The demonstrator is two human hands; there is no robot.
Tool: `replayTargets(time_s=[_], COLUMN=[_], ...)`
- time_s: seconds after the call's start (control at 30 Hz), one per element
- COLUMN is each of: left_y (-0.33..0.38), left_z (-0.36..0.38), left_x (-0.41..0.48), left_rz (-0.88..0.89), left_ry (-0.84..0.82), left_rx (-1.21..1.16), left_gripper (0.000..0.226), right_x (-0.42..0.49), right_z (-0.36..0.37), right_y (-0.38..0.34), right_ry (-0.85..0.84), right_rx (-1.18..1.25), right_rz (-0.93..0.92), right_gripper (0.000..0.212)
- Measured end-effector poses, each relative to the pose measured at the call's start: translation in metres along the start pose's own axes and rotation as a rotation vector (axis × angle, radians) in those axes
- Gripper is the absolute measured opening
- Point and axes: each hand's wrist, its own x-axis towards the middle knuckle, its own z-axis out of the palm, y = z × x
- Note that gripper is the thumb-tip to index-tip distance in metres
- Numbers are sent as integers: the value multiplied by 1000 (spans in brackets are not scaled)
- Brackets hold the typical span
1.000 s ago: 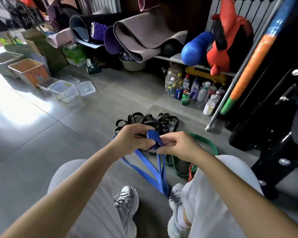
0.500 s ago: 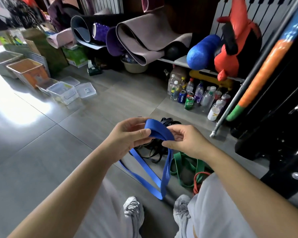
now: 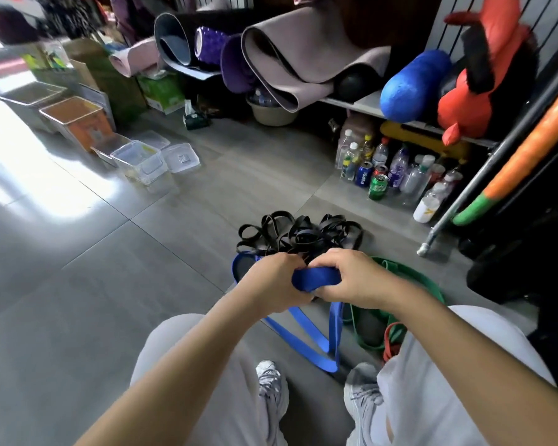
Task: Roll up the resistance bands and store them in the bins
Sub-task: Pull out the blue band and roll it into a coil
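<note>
Over a pair of sneakers [image 3: 271,384], the left hand [image 3: 273,284] and right hand [image 3: 351,278] each close their grip around a bunched blue band [image 3: 314,280], its loops trailing to the floor. A green band [image 3: 409,278] lies just to the right. Black bands [image 3: 298,233] are piled just beyond. Clear bins [image 3: 139,159] stand farther off on the left.

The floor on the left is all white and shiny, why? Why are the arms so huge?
In the head view, light glares off the floor tiles, washing them white beside the bins; its wide-angle lens stretches the forearms near the bottom edge; the left hand, right hand and blue band look sharp.
</note>
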Motion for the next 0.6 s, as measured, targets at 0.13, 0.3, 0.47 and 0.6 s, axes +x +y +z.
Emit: replayTargets(time_s=[0.13, 0.3, 0.47, 0.6], left_y=[-2, -3, 10, 26], left_z=[-4, -8, -11, -7], left_x=[-1, -17, -24, -25], left_rz=[-14, -39, 27, 56], left_ry=[3, 104, 173, 153], left_rx=[-311, -503, -977, -1414], left_gripper=[22, 20, 24, 22], right_x=[-8, -24, -30, -33], right_z=[-4, -14, -14, -13], right_y=[3, 6, 2, -1], right_ry=[110, 84, 10, 89], right_rx=[340, 488, 609, 792], right_rz=[-21, -69, -124, -196], right_gripper=[34, 32, 32, 33])
